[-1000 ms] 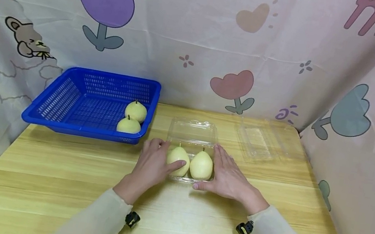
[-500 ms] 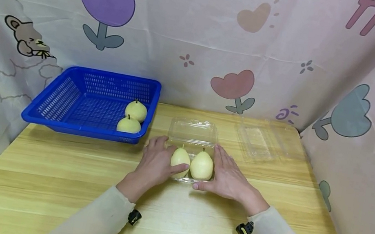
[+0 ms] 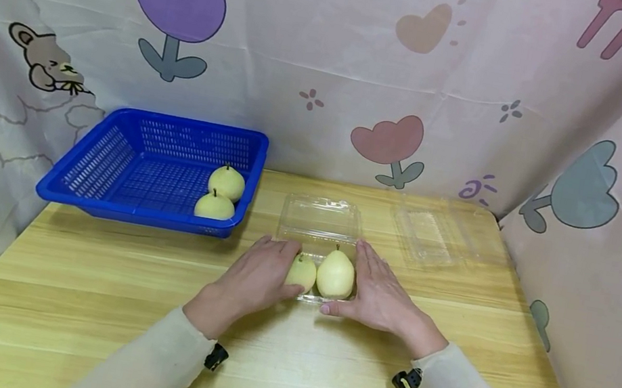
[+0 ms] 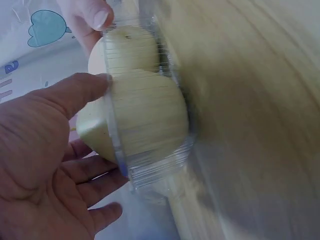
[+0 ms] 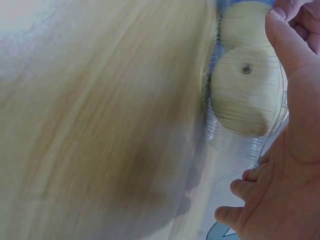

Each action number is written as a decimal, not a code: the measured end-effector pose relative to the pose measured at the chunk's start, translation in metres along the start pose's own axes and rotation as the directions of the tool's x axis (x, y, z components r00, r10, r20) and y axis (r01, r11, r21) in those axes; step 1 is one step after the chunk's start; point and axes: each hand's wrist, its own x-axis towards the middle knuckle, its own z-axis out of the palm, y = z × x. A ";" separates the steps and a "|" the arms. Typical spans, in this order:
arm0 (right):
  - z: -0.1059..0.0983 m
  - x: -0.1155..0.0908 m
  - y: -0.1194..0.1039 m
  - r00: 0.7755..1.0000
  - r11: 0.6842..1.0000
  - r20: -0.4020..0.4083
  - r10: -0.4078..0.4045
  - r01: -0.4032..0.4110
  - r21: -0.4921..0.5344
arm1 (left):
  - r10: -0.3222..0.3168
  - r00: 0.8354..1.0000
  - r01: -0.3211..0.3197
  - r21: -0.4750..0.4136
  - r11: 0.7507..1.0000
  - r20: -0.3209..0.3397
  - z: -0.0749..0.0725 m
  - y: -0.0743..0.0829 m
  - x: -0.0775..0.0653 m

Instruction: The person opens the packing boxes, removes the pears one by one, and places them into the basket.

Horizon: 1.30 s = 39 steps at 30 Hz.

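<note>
A clear plastic clamshell box (image 3: 319, 217) stands in the middle of the table, its lid folded back. Two pale yellow pears sit side by side in its base. My left hand (image 3: 257, 275) holds the left pear (image 3: 302, 276), thumb at the front and fingers behind; that pear is tilted, partly hidden by the hand. The right pear (image 3: 335, 276) stands upright, stem up. My right hand (image 3: 383, 295) rests along the box's right side, with fairly straight fingers and the thumb at the front rim. In the left wrist view, the left thumb (image 4: 82, 92) touches the rim.
A blue plastic basket (image 3: 144, 213) at the back left contains two more pears (image 3: 215, 207), at its right end. Another open clear clamshell (image 3: 433, 238) lies at the back right. A printed curtain (image 3: 326, 32) hangs behind the table (image 3: 84, 293).
The left pear has tipped from upright, its stem end now lower and toward my hand. My left hand shifted over it, covering more of it. My right hand stayed in place.
</note>
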 end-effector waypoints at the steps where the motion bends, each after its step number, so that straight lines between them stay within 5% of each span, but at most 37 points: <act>1: 0.000 0.000 0.000 1.000 1.000 0.000 -0.001 0.001 -0.001 | 0.005 1.000 -0.005 -0.002 1.000 0.014 -0.002 0.000 0.000; 12: 0.001 0.001 -0.001 1.000 1.000 -0.002 -0.008 0.008 0.004 | 0.088 0.980 -0.098 0.044 0.994 0.180 -0.015 -0.018 0.019; 24: 0.000 0.004 -0.005 1.000 1.000 -0.004 -0.018 0.018 0.001 | 0.036 0.934 -0.003 -0.092 0.996 0.355 -0.026 -0.026 0.033; 29: 0.000 0.003 -0.004 1.000 1.000 -0.005 -0.011 0.011 -0.005 | 0.023 0.947 -0.010 -0.042 0.999 0.321 -0.022 -0.025 0.035; 35: 0.001 0.001 -0.004 1.000 1.000 -0.014 -0.016 0.016 0.001 | 0.066 0.983 -0.084 0.099 0.992 0.169 -0.014 -0.021 0.031; 39: 0.002 -0.002 -0.002 0.999 1.000 -0.026 -0.019 0.019 0.003 | 0.126 0.989 -0.136 0.139 0.981 0.078 -0.014 -0.018 0.028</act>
